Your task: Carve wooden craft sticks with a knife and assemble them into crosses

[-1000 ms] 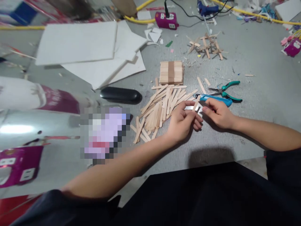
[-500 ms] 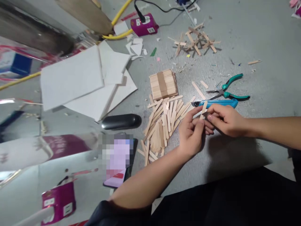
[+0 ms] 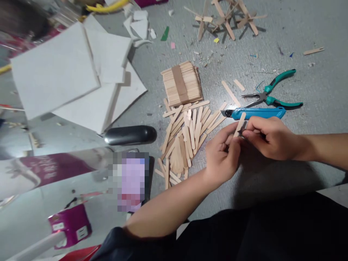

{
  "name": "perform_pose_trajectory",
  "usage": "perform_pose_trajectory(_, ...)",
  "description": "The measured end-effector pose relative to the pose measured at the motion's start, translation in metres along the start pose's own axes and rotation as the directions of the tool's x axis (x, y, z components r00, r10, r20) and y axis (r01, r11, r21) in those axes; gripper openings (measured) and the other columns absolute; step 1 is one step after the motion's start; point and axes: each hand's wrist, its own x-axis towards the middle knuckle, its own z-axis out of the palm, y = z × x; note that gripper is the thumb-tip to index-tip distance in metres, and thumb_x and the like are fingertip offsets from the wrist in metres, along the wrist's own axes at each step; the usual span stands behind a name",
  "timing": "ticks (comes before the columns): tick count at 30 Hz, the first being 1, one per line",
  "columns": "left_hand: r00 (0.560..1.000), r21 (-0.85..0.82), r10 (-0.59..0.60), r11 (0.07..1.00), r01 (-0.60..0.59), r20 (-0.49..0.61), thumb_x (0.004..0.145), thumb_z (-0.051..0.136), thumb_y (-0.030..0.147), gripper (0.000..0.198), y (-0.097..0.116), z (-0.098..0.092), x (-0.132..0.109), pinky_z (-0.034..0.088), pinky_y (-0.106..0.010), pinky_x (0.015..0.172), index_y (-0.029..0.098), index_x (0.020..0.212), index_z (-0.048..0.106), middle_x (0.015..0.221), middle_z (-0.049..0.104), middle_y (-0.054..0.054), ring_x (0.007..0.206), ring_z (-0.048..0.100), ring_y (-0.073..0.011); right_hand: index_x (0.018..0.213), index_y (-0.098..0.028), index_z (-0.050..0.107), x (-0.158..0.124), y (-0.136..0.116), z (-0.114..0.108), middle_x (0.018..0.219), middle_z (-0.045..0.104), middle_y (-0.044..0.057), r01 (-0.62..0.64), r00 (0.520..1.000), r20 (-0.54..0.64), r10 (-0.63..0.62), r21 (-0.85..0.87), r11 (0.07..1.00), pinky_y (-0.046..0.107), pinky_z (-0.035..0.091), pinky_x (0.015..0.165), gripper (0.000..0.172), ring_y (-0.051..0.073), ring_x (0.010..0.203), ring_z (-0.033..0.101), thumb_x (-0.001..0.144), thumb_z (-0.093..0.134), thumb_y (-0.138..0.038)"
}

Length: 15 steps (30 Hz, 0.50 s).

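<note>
A short wooden stick point(image 3: 240, 124) stands tilted between the thumb and fingers of my left hand point(image 3: 223, 152). My right hand point(image 3: 269, 137) pinches a small dark blade point(image 3: 244, 127), whose edge is against the stick. A blue utility knife point(image 3: 258, 113) lies just beyond my fingers, and pliers with green handles point(image 3: 281, 103) lie open behind it. Left of my hands spreads a loose pile of wooden sticks point(image 3: 187, 137), with a banded bundle of sticks point(image 3: 182, 84) at its far end.
White foam boards point(image 3: 54, 72) overlap at the left. A black case point(image 3: 130, 135) and a phone point(image 3: 134, 181) lie left of the pile. Stick assemblies point(image 3: 225, 18) stand at the far side. A purple socket block point(image 3: 71, 224) sits at the lower left.
The camera view has shifted closer, so the far objects sit higher. My right hand has brought the blade up against the stick, which my left hand still holds.
</note>
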Motion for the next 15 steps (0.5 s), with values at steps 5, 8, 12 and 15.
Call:
perform_pose_trajectory(5, 1.0, 0.082, -0.025, 0.996, 0.025, -0.007, 0.121, 0.067, 0.041, 0.034, 0.005, 0.0, 0.001, 0.06, -0.028, 0.066, 0.021, 0.139, 0.087, 0.071, 0.079, 0.002, 0.06, 0.072, -0.0145, 0.092, -0.027, 0.054, -0.003, -0.003, 0.0, 0.066, 0.05, -0.009, -0.016, 1.0, -0.014, 0.014, -0.102, 0.995, 0.031, 0.031, 0.06, 0.025, 0.012, 0.055, 0.043, 0.115, 0.063, -0.025)
perform_pose_trajectory(8, 1.0, 0.178, 0.005, 0.984, -0.004, 0.0, 0.118, 0.065, 0.038, 0.032, 0.01, -0.002, 0.005, 0.068, -0.031, 0.078, 0.021, 0.13, 0.09, 0.095, 0.091, -0.005, 0.08, 0.083, -0.0189, 0.091, -0.027, 0.053, -0.005, -0.005, 0.0, 0.067, 0.05, -0.007, -0.04, 0.999, -0.005, 0.04, -0.165, 0.986, 0.033, 0.028, 0.063, 0.025, 0.014, 0.057, 0.042, 0.114, 0.063, -0.027)
perform_pose_trajectory(12, 0.999, 0.293, 0.026, 0.955, -0.032, 0.025, 0.114, 0.064, 0.032, 0.031, 0.014, -0.003, 0.007, 0.064, -0.028, 0.072, 0.019, 0.125, 0.091, 0.095, 0.091, -0.005, 0.075, 0.081, -0.0175, 0.091, -0.027, 0.051, -0.007, -0.008, -0.001, 0.068, 0.054, -0.004, -0.044, 0.999, 0.02, 0.049, -0.213, 0.976, 0.035, 0.027, 0.064, 0.024, 0.015, 0.06, 0.043, 0.113, 0.061, -0.027)
perform_pose_trajectory(15, 0.999, 0.348, 0.036, 0.936, -0.042, 0.021, 0.111, 0.064, 0.027, 0.03, 0.015, -0.003, 0.006, 0.059, -0.026, 0.065, 0.018, 0.122, 0.091, 0.084, 0.087, -0.003, 0.064, 0.074, -0.0149, 0.089, -0.026, 0.052, -0.007, -0.01, -0.002, 0.068, 0.056, -0.004, -0.034, 0.998, 0.047, 0.044, -0.205, 0.978, 0.034, 0.028, 0.064, 0.024, 0.015, 0.058, 0.045, 0.112, 0.06, -0.024)
